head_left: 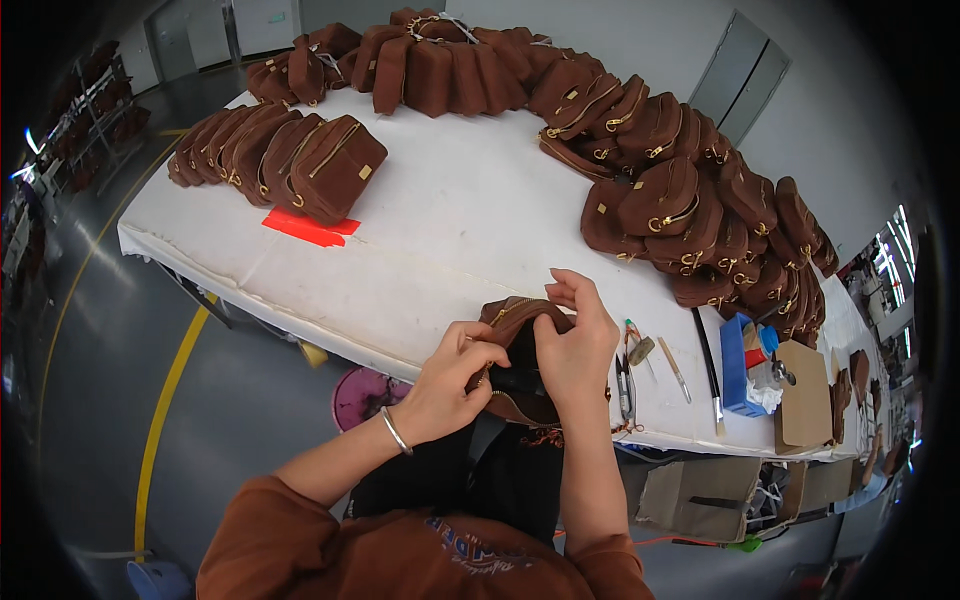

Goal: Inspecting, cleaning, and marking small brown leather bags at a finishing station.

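Observation:
A small brown zip bag (518, 309) sits at the table's near edge in front of me, its zipper undone and its black lining showing. My left hand (447, 388), with a metal bangle at the wrist, pinches the left rim of the opening with bent fingers. On the other side, my right hand (582, 340) has its thumb inside the mouth and its fingers curved around the bag's far right edge. What lies deeper inside is hidden by shadow and my hands. Reddish-brown loose threads (543, 437) hang below the bag.
A white-covered table (440, 200) carries a row of brown bags (338, 168) at left and a long heap (660, 195) at back and right. Pliers (625, 386), a brush (709, 370), a blue bin (736, 370) and a cardboard box (803, 395) lie to the right. A pink bin (362, 394) stands below.

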### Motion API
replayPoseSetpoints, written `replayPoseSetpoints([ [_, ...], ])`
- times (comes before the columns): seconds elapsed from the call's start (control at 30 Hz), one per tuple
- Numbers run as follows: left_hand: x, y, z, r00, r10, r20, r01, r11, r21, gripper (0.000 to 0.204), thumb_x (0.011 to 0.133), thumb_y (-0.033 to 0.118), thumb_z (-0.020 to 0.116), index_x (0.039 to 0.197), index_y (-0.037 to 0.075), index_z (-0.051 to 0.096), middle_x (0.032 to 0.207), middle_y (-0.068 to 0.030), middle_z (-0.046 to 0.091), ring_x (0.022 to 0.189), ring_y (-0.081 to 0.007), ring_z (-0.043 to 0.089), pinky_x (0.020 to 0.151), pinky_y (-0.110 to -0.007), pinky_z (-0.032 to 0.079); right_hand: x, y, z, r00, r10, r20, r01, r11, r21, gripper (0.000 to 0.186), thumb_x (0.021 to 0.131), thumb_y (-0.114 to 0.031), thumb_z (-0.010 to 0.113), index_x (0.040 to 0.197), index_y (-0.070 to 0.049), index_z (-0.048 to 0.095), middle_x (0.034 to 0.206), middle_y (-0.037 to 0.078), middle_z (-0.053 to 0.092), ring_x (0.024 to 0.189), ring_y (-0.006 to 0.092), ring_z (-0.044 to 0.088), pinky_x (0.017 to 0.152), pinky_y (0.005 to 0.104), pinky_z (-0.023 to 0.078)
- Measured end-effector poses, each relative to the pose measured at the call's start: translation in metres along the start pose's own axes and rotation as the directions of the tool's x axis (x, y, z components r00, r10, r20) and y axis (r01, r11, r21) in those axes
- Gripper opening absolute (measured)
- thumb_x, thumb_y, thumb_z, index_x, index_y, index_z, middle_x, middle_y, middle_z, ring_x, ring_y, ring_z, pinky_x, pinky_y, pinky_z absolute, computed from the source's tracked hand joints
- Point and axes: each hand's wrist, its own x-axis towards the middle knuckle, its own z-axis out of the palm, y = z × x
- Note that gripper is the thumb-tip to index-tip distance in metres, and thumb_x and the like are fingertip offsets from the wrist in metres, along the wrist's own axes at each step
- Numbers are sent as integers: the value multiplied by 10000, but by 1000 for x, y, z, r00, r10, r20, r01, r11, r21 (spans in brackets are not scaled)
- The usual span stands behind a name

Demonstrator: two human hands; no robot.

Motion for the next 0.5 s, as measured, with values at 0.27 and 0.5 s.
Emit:
replayPoseSetpoints([
  [0.27,14,13,-11,973,-223,57,219,973,70,730,744,-76,585,1445,92,467,1085,-207,581,962,-323,581,788,-360,503,-6,1,0,940,-328,89,331,943,-21,288,751,44,677,1021,-35,616,1130,143,618,1131,349,570,956,447,457],
  [0.5,16,7,-18,957,-275,88,272,961,49,729,734,-36,618,1439,26,443,1033,-223,644,893,-315,635,832,-377,515,-35,-1,2,860,-447,245,478,874,-84,147,758,-36,715,896,-28,665,1010,75,615,1031,275,571,1020,547,400],
])
